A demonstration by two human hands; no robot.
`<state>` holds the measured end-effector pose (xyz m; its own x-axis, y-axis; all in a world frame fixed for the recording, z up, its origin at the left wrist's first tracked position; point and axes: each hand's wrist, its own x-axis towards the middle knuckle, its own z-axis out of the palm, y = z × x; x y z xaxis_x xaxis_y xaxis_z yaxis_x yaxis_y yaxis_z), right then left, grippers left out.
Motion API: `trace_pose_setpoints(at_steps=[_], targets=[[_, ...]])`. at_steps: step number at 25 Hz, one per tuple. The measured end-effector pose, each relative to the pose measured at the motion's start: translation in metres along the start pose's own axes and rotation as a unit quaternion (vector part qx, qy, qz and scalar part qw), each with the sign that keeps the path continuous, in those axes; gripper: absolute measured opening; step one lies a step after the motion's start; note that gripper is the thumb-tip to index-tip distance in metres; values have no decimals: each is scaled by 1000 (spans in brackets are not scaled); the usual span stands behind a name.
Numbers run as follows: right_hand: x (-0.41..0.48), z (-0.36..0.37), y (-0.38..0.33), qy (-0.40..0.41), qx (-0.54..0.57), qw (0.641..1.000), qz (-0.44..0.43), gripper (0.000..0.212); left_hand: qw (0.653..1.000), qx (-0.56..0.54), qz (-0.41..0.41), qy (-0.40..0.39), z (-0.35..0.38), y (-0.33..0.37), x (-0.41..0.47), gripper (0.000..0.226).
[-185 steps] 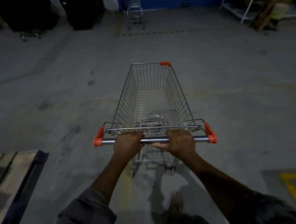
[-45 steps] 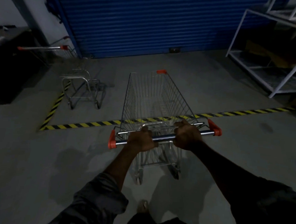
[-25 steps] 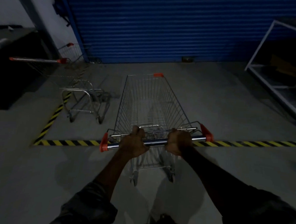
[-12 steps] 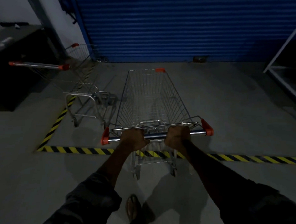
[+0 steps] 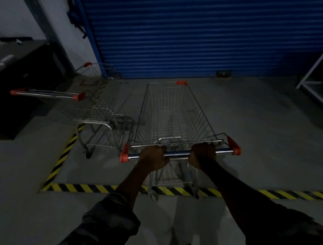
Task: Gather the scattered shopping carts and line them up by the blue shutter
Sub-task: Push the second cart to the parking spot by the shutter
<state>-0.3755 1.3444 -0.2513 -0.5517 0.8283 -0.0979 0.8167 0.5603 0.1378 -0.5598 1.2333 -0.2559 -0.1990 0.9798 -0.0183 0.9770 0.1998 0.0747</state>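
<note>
I hold a wire shopping cart (image 5: pixel 173 111) with orange corner caps by its chrome handle bar (image 5: pixel 178 154). My left hand (image 5: pixel 153 157) and my right hand (image 5: pixel 201 156) both grip that bar. The empty cart points at the blue shutter (image 5: pixel 196 35), its rear wheels on the striped line. A second cart (image 5: pixel 88 108) stands to its left, handle toward me, close beside mine but apart from it.
Yellow-black floor tape (image 5: pixel 264 193) marks a bay in front of the shutter, with a side strip (image 5: pixel 64 155) on the left. A dark cabinet (image 5: pixel 17 84) stands at the left. White metal shelving (image 5: pixel 316 78) is at the right edge.
I have pushed the cart forward across the striped line toward the shutter. It has drawn level with the parked cart on the left. Both hands kept their grip.
</note>
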Motion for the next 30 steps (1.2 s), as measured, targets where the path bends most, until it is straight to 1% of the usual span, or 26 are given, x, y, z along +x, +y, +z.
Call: trace_pose_setpoints(at_steps=[4, 8, 9, 12, 14, 17, 19, 21, 23, 25, 27, 30], targets=[[55, -13, -36, -6, 3, 1000, -5, 32, 1000, 3, -5, 17, -4, -54, 40, 36], [110, -17, -77, 35, 8, 999, -5, 26, 998, 29, -30, 37, -8, -109, 82, 37], [124, -17, -86, 47, 19, 999, -4, 25, 998, 34, -39, 31, -8, -122, 92, 38], [171, -10, -103, 78, 85, 992, -53, 22, 998, 39, -56, 13, -15, -154, 123, 39], [195, -13, -112, 71, 101, 991, -47, 23, 997, 39, -62, 15, -14, -174, 139, 38], [219, -17, -126, 44, 76, 995, -37, 23, 997, 46, -63, 4, -13, -195, 156, 38], [229, -34, -135, 49, 41, 997, -40, 28, 997, 43, -52, 24, -11, -210, 162, 39], [243, -49, -146, 11, 19, 999, -43, 29, 997, 53, -41, 30, -11, -226, 169, 38], [256, -55, -159, 14, 4, 999, -43, 34, 997, 65, -34, 23, -11, -244, 175, 40], [264, -57, -178, 1, -19, 999, -37, 32, 997, 69, -31, 7, -15, -265, 176, 42], [272, -58, -200, 6, -17, 999, -39, 29, 998, 64, -28, 7, -20, -288, 173, 42], [279, -62, -230, 7, -7, 999, -40, 33, 998, 48, -27, 18, -19, -324, 169, 41]])
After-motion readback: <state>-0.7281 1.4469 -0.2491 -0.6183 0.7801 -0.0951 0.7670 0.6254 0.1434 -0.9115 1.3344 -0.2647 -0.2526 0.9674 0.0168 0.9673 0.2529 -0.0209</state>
